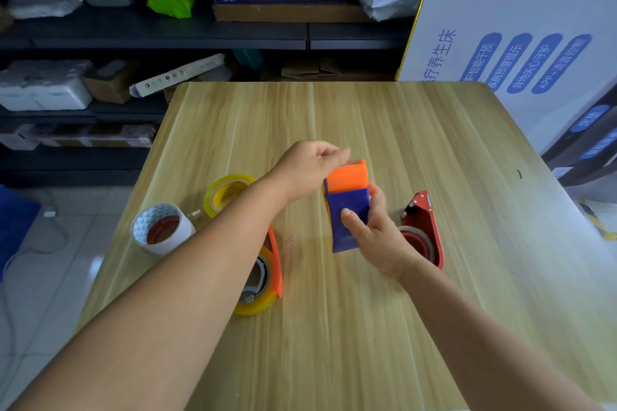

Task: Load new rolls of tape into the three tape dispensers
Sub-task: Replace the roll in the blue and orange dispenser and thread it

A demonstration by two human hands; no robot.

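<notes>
Blue-and-orange dispenser (347,207): held above table centre, long axis pointing away | right hand (370,230): grasps blue lower body | left hand (310,170): nearer orange top end, fingertips pinched there.

Two tape rolls (162,228) left on table (367,327), one dispenser (422,230) right, another (347,207) between

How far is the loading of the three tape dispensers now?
Seemingly done: the orange dispenser holds a yellowish roll, and the red metal dispenser a roll. In hand: the right hand grips the blue-and-orange dispenser, the left hand at its top. Left: the white roll and yellowish roll lie loose.
</notes>
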